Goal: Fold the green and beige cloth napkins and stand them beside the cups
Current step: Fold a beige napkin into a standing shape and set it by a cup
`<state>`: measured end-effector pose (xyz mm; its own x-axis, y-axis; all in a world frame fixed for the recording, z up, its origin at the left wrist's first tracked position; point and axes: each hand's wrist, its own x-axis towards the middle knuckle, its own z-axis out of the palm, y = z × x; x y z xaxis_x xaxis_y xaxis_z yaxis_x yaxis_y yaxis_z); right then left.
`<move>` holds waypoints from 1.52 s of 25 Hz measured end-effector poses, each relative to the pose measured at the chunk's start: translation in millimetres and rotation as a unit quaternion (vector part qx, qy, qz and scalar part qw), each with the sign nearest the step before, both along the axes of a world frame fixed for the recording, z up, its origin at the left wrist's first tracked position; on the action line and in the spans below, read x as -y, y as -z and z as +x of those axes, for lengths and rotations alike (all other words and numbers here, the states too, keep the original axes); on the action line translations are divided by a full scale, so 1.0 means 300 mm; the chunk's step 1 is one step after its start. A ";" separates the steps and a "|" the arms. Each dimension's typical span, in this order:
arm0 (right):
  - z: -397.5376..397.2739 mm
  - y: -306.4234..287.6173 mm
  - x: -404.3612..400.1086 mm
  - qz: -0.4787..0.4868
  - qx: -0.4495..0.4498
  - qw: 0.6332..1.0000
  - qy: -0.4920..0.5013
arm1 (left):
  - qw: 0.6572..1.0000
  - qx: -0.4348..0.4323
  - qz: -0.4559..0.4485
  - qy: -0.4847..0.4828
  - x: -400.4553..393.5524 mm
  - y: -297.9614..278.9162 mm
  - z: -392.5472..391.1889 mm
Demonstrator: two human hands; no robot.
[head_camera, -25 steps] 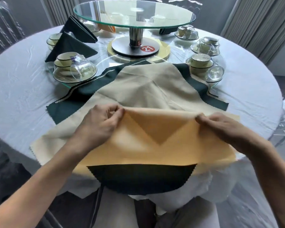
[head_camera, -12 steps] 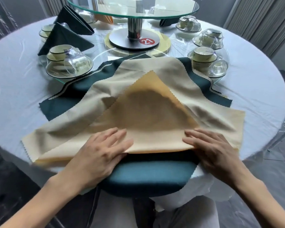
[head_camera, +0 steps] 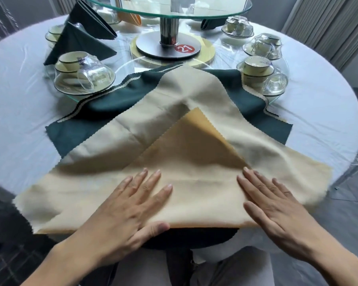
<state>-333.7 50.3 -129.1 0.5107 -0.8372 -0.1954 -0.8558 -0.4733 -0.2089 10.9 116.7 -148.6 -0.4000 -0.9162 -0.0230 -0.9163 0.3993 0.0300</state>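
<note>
Your left hand (head_camera: 120, 205) and right hand (head_camera: 277, 205) lay flat, fingers spread wide, on the beige napkin (head_camera: 194, 182) beneath your fingers; lifting unevenly could have dragged its fold askew over the green napkin (head_camera: 103, 120) beyond your fingertips.

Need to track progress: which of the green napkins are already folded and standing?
The two green napkins at far left, standing as peaked triangles by the cups. The green napkin under the beige napkin lies flat, unfolded.
</note>
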 end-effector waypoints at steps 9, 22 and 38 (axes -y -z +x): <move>0.113 0.002 0.150 -0.185 0.084 0.978 0.047 | 0.996 -0.035 -0.054 -0.058 0.196 -0.016 0.016; 0.340 -0.232 0.465 -0.089 0.411 0.903 0.086 | 0.845 -0.480 -0.072 -0.225 0.453 -0.252 -0.009; 0.375 -0.243 0.696 -0.075 0.382 0.901 0.193 | 0.736 -0.596 0.114 -0.301 0.698 -0.282 0.103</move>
